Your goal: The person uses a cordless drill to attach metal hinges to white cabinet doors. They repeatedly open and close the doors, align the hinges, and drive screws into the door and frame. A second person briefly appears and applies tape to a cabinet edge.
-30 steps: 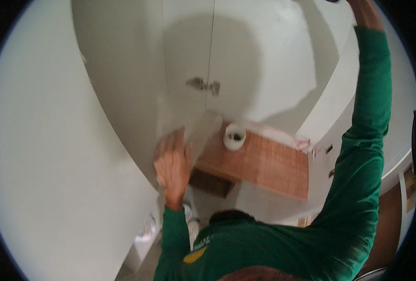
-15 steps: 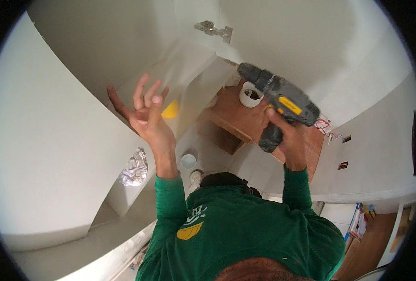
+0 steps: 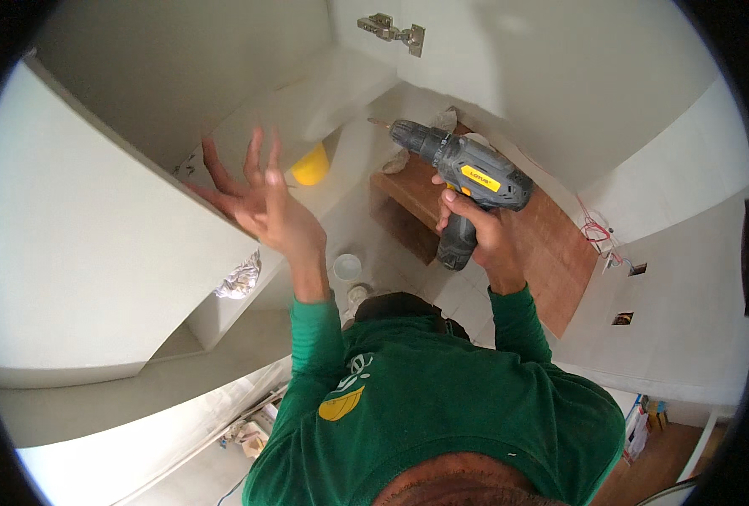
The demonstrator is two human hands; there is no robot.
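My right hand grips a black cordless drill with a yellow label and a bit pointing up-left. My left hand, slightly blurred, is raised with fingers spread and nothing in it, beside the edge of a white cabinet panel. A yellow rounded object lies just right of its fingertips, inside the cabinet. Above the drill, a metal hinge is fixed at the cabinet's inner corner to a white door.
Below are a wooden worktop, a pale bucket and a tiled floor. Red wires hang near two wall boxes on the right. Crumpled foil sits in an opening at the left.
My right hand has come down from the upper right with the drill and moved slightly left. My left hand rose, fingers spreading. The view has shifted, putting the hinge higher in the picture.
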